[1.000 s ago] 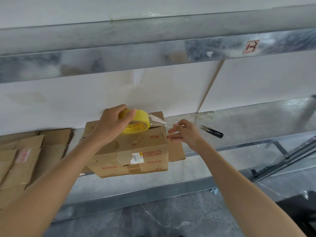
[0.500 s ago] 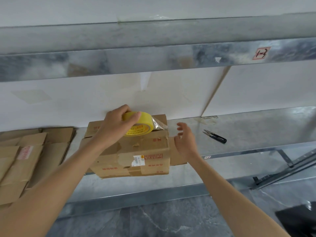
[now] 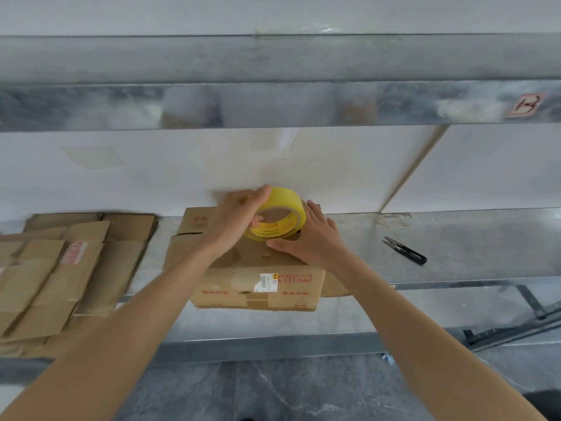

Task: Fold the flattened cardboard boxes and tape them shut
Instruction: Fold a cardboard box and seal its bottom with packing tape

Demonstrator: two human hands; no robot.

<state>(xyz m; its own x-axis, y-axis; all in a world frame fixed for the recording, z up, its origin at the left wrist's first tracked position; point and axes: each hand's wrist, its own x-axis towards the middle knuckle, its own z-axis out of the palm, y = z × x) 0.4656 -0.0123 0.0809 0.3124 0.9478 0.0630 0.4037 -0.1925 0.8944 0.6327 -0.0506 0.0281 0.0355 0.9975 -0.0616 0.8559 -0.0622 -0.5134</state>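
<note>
The left hand keeps its grip around the one yellow tape roll, thumb on top, fingers in the core, just over the one folded cardboard box on the metal worktop. The right hand has a wide grip, with straight fingers against the right side of the roll. One pair of black snips lies well right of this grip; one pile of flattened boxes, too overlapped to count, lies left of the left grip.

The left hand grips a yellow tape roll atop the cardboard box, right hand flat against it; thread snips lie toward the shelf's right end
</note>
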